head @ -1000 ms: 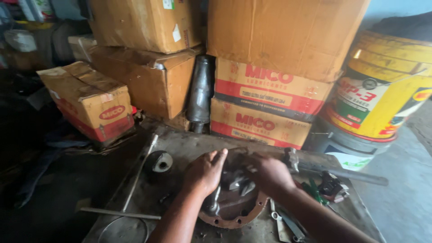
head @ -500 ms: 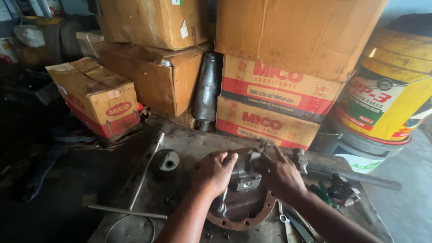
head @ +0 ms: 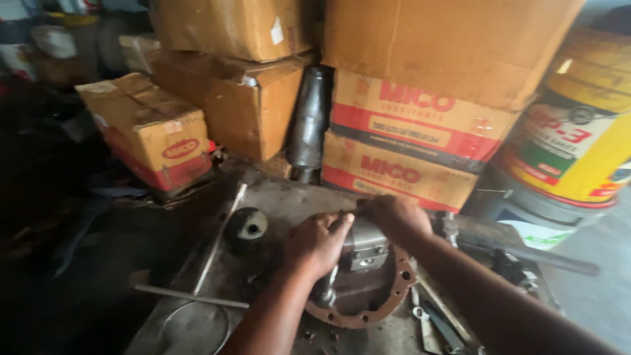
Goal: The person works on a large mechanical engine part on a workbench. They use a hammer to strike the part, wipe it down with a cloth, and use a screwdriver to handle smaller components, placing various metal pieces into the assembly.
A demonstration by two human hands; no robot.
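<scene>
Both hands, left hand (head: 315, 242) and right hand (head: 394, 217), clasp a rusty flanged gear housing (head: 365, 283) on the grimy metal bench (head: 197, 322), stacked cardboard boxes (head: 401, 144) and a yellow drum (head: 578, 131) behind.

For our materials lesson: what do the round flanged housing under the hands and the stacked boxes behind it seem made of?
Round rust-brown flanged housing: probably cast metal, judging by its dull, rusty rim with bolt holes. Stacked tan boxes: corrugated cardboard, matte, with creased edges.

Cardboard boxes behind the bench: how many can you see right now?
6. Small box at left; two stacked left of centre, upper on lower; three stacked at right, top, middle, bottom. More may be hidden behind.
</scene>
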